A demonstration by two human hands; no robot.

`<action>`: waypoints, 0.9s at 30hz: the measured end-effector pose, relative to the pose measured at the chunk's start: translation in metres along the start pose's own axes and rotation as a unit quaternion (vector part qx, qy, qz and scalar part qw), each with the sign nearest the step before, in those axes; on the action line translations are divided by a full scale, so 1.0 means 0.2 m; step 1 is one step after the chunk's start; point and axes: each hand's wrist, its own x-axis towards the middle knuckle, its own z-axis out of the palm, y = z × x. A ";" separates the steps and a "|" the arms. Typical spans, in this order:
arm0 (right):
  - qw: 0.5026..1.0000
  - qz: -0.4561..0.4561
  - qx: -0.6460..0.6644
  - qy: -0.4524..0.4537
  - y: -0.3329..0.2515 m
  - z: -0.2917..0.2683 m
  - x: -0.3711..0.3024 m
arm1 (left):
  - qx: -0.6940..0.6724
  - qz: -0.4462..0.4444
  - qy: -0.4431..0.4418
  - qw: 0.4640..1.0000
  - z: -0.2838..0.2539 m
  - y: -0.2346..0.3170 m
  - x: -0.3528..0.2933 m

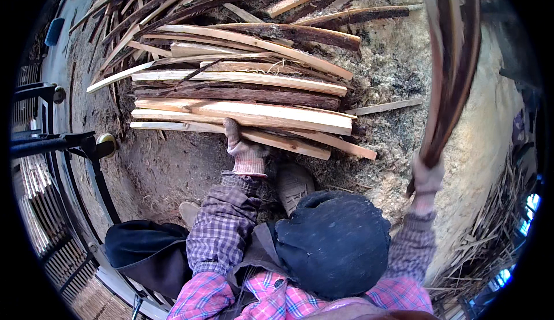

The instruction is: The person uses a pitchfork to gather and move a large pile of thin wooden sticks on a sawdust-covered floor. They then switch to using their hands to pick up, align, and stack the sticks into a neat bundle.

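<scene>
In my right hand (427, 177), gloved and closed, is a bundle of long bark-edged wood strips (451, 60) raised upright at the right. Its upper end runs out of the picture, and the strips look slightly blurred. My left hand (247, 148), also gloved, is at the near edge of a stack of pale wood strips (248, 112) lying crosswise in front of me. Its thumb lies over the nearest strip, and the other fingers are hidden beneath. Some strips in the stack have dark bark (242, 92), others bare cut faces.
A loose heap of strips (167, 2) spreads across the far left. Sawdust (392, 60) covers the ground to the right. Metal frame bars with a small wheel (106, 146) stand at the left. More scraps (485, 239) lie at the lower right. My shoe (294, 186) is below the stack.
</scene>
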 end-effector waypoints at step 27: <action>0.782 -0.360 -0.435 -0.264 -1.09 1.04 0.99 | -0.051 -0.032 -0.006 0.998 0.16 0.07 -0.13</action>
